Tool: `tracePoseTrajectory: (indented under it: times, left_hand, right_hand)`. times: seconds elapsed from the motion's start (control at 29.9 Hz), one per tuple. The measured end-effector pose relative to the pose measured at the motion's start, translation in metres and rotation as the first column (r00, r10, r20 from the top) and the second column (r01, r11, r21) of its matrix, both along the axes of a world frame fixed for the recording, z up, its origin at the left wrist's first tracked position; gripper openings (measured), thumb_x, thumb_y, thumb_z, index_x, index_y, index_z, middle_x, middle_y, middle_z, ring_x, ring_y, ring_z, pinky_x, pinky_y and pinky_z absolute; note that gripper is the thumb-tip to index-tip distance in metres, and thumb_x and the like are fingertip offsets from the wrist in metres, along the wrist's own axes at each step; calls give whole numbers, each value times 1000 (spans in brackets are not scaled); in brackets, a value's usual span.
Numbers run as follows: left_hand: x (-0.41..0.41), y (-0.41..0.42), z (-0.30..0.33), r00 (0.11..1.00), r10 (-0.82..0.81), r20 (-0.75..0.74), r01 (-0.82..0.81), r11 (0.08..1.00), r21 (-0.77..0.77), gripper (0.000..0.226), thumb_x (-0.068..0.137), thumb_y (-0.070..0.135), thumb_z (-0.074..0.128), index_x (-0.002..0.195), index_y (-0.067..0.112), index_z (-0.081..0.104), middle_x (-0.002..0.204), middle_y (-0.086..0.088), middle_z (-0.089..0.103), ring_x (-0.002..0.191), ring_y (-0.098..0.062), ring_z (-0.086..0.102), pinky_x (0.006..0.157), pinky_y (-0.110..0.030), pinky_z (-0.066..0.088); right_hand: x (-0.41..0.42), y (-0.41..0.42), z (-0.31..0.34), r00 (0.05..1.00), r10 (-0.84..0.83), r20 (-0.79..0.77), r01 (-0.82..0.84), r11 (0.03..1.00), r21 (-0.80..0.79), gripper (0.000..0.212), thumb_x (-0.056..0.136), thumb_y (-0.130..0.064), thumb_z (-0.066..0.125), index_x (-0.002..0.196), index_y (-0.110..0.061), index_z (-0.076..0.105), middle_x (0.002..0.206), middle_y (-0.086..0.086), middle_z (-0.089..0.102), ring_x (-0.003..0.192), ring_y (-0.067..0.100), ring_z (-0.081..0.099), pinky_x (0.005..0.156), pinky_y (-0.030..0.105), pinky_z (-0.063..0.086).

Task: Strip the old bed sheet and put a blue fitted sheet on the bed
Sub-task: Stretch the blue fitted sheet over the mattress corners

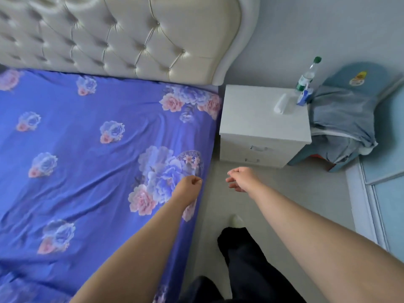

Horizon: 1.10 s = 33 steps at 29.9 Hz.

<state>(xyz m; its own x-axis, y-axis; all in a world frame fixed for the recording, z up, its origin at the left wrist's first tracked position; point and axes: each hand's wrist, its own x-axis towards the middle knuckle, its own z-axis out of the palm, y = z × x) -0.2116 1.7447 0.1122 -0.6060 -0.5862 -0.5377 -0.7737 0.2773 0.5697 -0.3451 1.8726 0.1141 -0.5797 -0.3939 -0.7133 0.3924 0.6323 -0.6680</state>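
Lying under left hand [188, 186] — perhaps pinched — blue sheet [87, 149]

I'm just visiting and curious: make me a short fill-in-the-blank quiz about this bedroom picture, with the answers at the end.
1. The blue sheet on the bed is printed with ____.
2. The bottle on the white nightstand has a ____ cap.
3. The left hand is over the bed's edge; the right hand is over the ____.

Missing words: flowers; green; floor
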Motion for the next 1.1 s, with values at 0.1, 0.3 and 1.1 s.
tracePoseTrajectory:
  times: [0.1,0.3,1.1]
  left_hand:
    - [-61,-47,3,999,39,-7,-39,999,2,19,93,21,52,98,11,68,86,-1,60,87,-20,57,78,-24,40]
    - [-156,-143,-5,992,123,-18,-123,992,8,20,92,23,54,106,16,67,98,-5,68,90,-22,61,78,-27,44]
    - [-406,-376,-223,857,-295,422,402,896,-191,84,88,47,58,149,41,1,157,7,-21,146,-27,-12,115,-44,16]
  right_hand:
    - [-73,-55,8,998,55,-31,-55,998,-12,10,97,-19,46,90,-17,52,75,-1,62,57,12,57,53,21,41]
    - [-180,-164,0,996,81,-47,-82,996,-20,9,95,-19,48,93,-15,55,81,2,67,60,13,60,57,24,45]
    - [-408,-428,-258,980,191,-60,-188,981,48,62,89,-37,60,145,-34,33,157,4,7,145,20,15,116,35,24]
